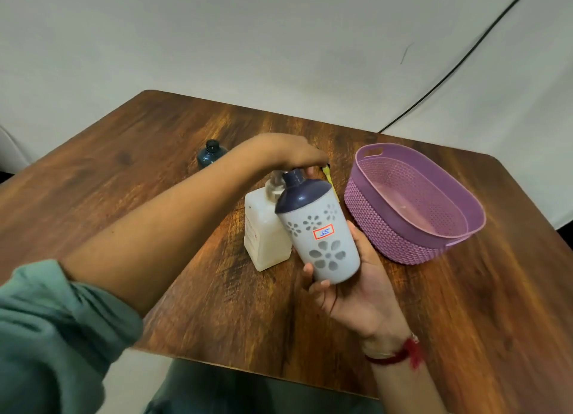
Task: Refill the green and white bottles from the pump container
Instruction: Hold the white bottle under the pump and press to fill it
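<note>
My right hand (347, 283) grips a white bottle (319, 237) with grey flower cut-outs, a dark blue shoulder and an open neck. The bottle is tilted, with its mouth up against the pump head. The pump container (263, 230), a cream square bottle, stands on the table just left of it. My left hand (288, 153) lies over the top of the pump, palm down, fingers hiding the nozzle. A dark green bottle (211, 155) with a black cap stands farther back on the left, apart from both hands.
A purple woven plastic basket (412, 227) sits to the right of the bottles. A small yellow object (328, 178) peeks out behind the white bottle. The wooden table (139, 153) ends close to my body; a black cable (449, 72) runs along the wall.
</note>
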